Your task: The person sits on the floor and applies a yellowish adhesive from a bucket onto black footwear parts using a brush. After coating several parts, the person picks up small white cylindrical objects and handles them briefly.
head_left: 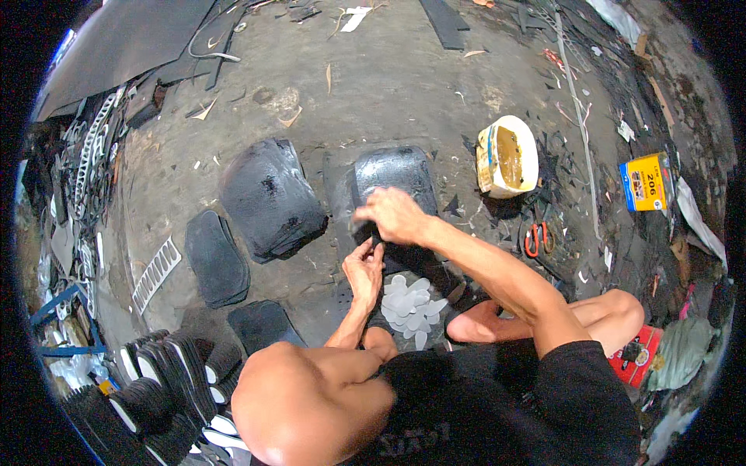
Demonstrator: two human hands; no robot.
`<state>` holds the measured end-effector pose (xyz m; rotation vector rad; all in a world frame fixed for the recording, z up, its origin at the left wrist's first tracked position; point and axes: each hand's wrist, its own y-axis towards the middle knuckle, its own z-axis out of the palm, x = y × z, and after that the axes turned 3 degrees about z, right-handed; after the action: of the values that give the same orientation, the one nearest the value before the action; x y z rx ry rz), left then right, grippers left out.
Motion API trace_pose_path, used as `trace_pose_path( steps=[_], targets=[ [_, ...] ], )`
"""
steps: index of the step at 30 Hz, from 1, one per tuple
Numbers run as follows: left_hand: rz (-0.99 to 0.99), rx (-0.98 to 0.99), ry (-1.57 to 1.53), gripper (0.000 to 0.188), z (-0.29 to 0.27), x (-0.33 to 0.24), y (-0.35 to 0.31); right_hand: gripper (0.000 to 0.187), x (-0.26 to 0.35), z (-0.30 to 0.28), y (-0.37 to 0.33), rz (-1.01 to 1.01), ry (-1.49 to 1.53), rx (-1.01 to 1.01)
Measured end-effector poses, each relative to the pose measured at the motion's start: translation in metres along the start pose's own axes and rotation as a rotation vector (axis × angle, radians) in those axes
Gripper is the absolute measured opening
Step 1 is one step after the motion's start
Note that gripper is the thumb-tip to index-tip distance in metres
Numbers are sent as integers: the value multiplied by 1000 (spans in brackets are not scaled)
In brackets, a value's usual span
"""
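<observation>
My right hand (pixel 395 216) is over the near part of a glossy black sheet (pixel 396 167), fingers bent together; whatever they may hold is hidden beneath them. Just nearer, my left hand (pixel 363 272) has thumb and fingers pinched at the sheet's near left corner, and the thing between them is too small to make out. A pile of pale grey oval pieces (pixel 412 307) lies on the ground close to my left wrist. To the left is a stack of shiny black sheets (pixel 272 202). Beyond my right forearm stands a white tub (pixel 525 155) with amber liquid inside.
Orange-handled scissors (pixel 533 241) lie below the tub. Smaller black cut pieces (pixel 217 260) are stacked at left, near a slotted white strip (pixel 157 273). Many black-and-white soles (pixel 167 373) fill the lower left. A yellow-and-blue box (pixel 646 183) sits at far right among scraps.
</observation>
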<state>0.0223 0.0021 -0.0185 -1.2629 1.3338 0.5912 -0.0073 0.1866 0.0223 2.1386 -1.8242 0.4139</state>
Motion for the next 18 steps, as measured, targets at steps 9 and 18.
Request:
trace_pose_path(
  steps=[9, 18],
  targets=[
    [160, 55, 337, 45, -8, -24, 3, 48, -51, -22, -15, 319, -139, -217],
    [126, 5, -46, 30, -21, -19, 45, 40, 23, -27, -97, 409, 340, -84]
  ],
)
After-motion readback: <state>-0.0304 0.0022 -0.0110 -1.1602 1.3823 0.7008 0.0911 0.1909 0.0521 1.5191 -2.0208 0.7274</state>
